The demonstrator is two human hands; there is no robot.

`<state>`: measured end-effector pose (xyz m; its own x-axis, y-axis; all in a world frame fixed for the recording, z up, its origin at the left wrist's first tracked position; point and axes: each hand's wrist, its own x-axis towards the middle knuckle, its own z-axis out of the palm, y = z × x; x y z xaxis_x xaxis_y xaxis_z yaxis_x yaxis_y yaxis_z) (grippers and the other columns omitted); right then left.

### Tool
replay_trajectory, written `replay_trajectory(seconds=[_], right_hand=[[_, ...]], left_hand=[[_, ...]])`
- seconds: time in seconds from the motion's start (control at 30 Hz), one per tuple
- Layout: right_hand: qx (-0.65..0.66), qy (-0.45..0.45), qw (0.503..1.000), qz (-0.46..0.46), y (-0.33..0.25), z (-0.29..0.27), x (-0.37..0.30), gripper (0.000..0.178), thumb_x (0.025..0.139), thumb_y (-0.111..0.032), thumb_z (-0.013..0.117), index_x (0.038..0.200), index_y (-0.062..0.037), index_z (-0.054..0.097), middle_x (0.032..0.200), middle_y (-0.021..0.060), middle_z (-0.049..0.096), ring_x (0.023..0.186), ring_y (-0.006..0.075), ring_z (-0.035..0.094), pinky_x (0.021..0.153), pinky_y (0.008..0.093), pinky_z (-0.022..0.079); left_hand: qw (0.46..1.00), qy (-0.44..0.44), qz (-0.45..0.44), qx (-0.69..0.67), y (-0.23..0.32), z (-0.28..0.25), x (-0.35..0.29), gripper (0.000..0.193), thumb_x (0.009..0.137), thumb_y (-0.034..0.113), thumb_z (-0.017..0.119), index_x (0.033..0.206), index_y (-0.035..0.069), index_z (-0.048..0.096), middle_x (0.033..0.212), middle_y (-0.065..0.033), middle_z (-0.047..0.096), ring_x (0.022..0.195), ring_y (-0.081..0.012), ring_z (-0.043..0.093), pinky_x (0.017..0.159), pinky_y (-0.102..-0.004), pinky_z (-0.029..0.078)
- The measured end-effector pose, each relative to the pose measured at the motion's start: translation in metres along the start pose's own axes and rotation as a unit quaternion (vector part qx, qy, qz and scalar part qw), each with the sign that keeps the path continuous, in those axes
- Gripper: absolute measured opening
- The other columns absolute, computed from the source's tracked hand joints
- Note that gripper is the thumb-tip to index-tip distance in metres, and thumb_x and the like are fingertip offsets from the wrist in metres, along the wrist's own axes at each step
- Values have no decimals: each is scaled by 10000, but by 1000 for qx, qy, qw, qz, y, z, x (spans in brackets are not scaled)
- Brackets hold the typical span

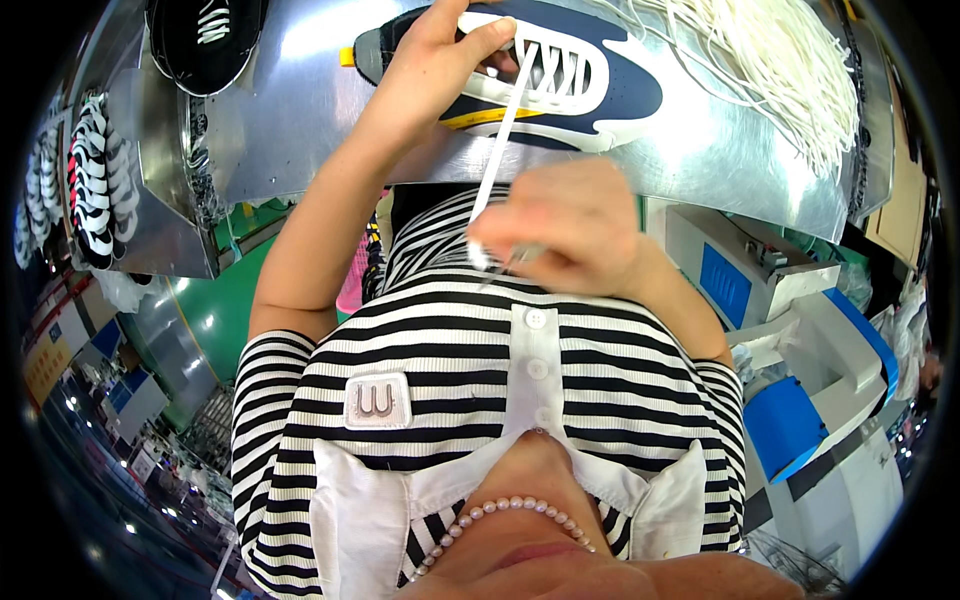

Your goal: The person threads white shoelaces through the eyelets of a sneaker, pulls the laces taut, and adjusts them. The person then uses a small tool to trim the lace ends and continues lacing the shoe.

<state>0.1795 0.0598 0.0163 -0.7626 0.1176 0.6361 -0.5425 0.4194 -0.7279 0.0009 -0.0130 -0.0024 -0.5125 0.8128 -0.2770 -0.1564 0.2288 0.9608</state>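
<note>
A navy and white sneaker (636, 88) with a yellow stripe along its side lies on the metal worktop, toe to the right. White lacing crosses over its tongue. My left hand (440, 55) grips the sneaker near its collar, thumb beside the top of the lacing; some of its fingers are hidden. From there a white shoelace (503, 140) runs taut down to my right hand (572, 228), held in front of my striped shirt. That hand is closed on the lace and smeared by motion. A thin, shiny thing shows below its fingers, too blurred to name.
A thick bundle of white laces (775, 75) spreads over the right of the metal worktop (290, 110). A black shoe (207, 40) stands at far left. Several shoes (92, 180) hang or stack beyond the left edge. A grey and blue machine (800, 380) is at right.
</note>
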Motion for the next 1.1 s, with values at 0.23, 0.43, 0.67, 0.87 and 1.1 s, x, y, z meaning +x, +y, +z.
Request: replay_trajectory(seconds=[0.23, 0.43, 0.67, 0.87, 1.1], right_hand=[[-56, 72, 975, 202, 27, 1, -18, 154, 816, -11, 705, 958, -69, 689, 774, 48, 655, 505, 136, 546, 481, 240, 430], [53, 164, 852, 495, 5, -12, -38, 130, 904, -76, 689, 1011, -13, 728, 811, -45, 653, 690, 1, 499, 609, 159, 396], [21, 177, 863, 473, 20, 12, -23, 168, 848, -178, 769, 880, -23, 716, 646, -56, 596, 582, 10, 483, 517, 190, 377], [171, 274, 854, 408, 30, 21, -4, 137, 858, -128, 758, 865, -3, 702, 722, -51, 612, 645, 10, 509, 580, 167, 394], [110, 267, 873, 393, 29, 24, -6, 204, 875, -140, 739, 992, 1, 652, 765, -16, 655, 663, 21, 533, 585, 176, 404]], left_hand=[[979, -15, 62, 192, 13, 4, -14, 384, 1015, 232, 535, 1372, 96, 504, 939, -84, 663, 892, -132, 622, 816, -290, 506], [905, 20, 200, 374, 21, -3, -71, 407, 906, 86, 666, 1294, 61, 545, 1047, -130, 688, 907, -228, 665, 801, -323, 515], [881, 26, 217, 421, 11, 1, -68, 202, 891, 55, 658, 1086, 15, 625, 950, -133, 670, 767, -267, 645, 673, -317, 502], [891, 11, 208, 402, 12, 1, -66, 210, 914, 125, 654, 1098, 33, 616, 952, -146, 680, 806, -287, 667, 713, -336, 514], [882, 47, 182, 432, 5, 12, -61, 223, 884, 199, 699, 1010, 45, 599, 848, -130, 696, 729, -318, 675, 641, -370, 507]])
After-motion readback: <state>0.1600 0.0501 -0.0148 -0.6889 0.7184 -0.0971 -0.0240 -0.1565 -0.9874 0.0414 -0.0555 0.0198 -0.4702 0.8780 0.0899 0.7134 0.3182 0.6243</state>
